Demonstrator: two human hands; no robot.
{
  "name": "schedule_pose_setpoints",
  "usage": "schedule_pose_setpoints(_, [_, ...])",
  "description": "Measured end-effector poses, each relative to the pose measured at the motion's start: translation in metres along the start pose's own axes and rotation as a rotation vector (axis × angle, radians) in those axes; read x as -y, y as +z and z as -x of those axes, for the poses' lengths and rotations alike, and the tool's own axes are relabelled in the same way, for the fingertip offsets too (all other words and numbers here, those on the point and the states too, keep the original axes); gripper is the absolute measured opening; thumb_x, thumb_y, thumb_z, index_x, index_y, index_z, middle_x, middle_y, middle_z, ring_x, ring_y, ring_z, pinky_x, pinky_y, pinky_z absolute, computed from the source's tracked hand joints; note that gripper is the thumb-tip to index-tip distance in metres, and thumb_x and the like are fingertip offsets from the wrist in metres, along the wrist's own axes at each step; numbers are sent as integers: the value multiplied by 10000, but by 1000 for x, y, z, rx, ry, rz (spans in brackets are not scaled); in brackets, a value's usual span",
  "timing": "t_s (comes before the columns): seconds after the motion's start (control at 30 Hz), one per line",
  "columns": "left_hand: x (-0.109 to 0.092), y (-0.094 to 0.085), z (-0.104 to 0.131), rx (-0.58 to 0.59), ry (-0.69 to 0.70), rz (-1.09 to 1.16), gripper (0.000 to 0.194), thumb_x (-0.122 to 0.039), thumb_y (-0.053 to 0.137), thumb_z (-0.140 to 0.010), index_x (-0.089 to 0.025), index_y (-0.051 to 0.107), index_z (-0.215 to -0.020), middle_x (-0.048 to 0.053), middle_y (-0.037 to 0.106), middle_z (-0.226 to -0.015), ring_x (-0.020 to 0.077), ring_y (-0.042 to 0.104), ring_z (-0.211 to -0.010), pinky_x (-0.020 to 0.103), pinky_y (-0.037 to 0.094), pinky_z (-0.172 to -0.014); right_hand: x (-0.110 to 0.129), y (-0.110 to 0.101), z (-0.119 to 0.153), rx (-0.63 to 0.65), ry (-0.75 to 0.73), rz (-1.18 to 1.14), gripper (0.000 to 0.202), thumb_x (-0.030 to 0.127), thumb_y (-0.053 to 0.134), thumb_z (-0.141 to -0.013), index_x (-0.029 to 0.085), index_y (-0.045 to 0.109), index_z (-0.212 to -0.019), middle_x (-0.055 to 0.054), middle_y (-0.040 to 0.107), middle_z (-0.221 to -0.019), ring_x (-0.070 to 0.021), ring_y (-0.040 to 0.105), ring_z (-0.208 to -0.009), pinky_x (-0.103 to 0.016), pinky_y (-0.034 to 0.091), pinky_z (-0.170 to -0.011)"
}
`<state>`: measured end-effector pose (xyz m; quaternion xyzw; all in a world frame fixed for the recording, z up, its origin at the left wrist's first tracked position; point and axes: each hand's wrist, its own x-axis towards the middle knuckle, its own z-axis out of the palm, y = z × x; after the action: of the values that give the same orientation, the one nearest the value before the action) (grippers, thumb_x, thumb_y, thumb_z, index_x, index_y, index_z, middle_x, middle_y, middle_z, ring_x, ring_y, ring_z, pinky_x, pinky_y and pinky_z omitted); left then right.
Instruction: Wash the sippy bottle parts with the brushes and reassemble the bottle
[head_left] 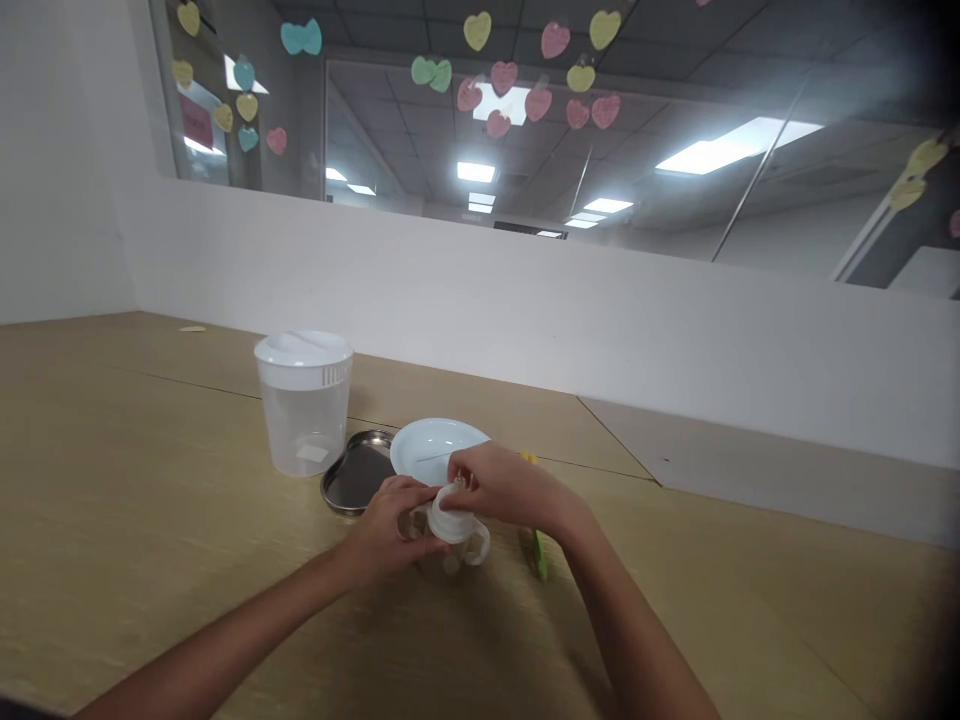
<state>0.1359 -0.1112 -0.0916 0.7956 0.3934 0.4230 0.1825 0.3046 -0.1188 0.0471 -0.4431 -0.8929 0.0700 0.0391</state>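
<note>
Wooden tabletop (187, 470) against a white wall (450, 275), several containers grouped near the middle — a small clear cup (452, 530) with a white collar and side handles sits lowest of them, in front of the bowl and between the two hands. Left hand (391, 527) curved round the cup's left side, fingers over the far edge, thumb along the near side, below the collar. Right hand (491, 485) reaches over from the right, fingers bent and drawn together at the cup's top; seems to pinch a small part there, too blurred to name. Cup's contents cannot be made out through the wall. Just beyond, a shallow white bowl (436, 437), its near right part hidden by the right hand; a thin line crosses its inside, unclear whether a mark or an object. Dark metal tray (358, 482) lies left of the bowl, shiny raised rim, floor bare where visible. Left of that, a large translucent tub (304, 410) stands upright, white lid (304, 349) on; a pale rectangle (311, 453) shows low down, inside or on the wall — cannot tell which. Right of the cup, partly behind the right wrist, a slim green item (540, 555) on the table
</note>
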Motion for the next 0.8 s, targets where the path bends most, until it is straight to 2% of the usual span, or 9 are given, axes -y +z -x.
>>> schedule_pose_setpoints(0.07, [-1, -1, 0, 4, -3, 0, 532, -507, 696, -642, -248, 627, -1101, 59, 630, -1067, 253, 510, -1045, 373, 398, -922, -2, 1, -1, -53, 24, 9, 148, 300, 606, -748, 155, 629, -732, -30, 621, -718, -133, 523, -664, -221, 294, -524])
schedule_pose_setpoints(0.13, [-2, -2, 0, 7, -6, -3, 549, -510, 692, -644, -257, 615, -1125, 56, 622, -1087, 255, 505, -1052, 371, 398, -924, -4, 0, -1, -59, -45, 14, 65, 198, 601, -726, 159, 652, -739, -22, 625, -709, -128, 523, -671, -216, 305, -539])
schedule_pose_setpoints(0.23, [-5, -3, 0, 12, -8, -14, 616, -508, 678, -661, -260, 551, -1210, 62, 608, -1104, 255, 503, -1047, 375, 402, -915, -8, -4, 2, -31, -168, -33, 231, 60, 549, -708, 184, 690, -843, -19, 652, -803, -128, 546, -747, -208, 355, -607])
schedule_pose_setpoints(0.37, [-8, -1, 2, 5, 17, -21, 598, -490, 653, -695, -244, 532, -1226, 72, 603, -1097, 256, 494, -1043, 392, 397, -916, -13, -11, 5, 20, -237, -100, 337, -11, 488, -715, 187, 704, -881, -29, 662, -878, -127, 564, -777, -208, 397, -652])
schedule_pose_setpoints(0.67, [-2, 6, 4, 1, 10, -12, 575, -481, 642, -710, -228, 534, -1215, 90, 570, -1156, 264, 465, -1105, 401, 373, -964, -17, -14, 3, -56, -283, -156, 310, -13, 440, -745, 160, 697, -767, -35, 670, -846, -126, 574, -748, -218, 407, -660])
schedule_pose_setpoints(0.8, [-7, 2, 6, 8, 23, 29, 595, -435, 652, -714, -225, 490, -1247, 96, 524, -1227, 276, 430, -1161, 408, 366, -984, -19, -24, 11, -141, -246, -166, 274, 44, 457, -776, 182, 684, -845, -28, 658, -873, -130, 563, -770, -227, 415, -668])
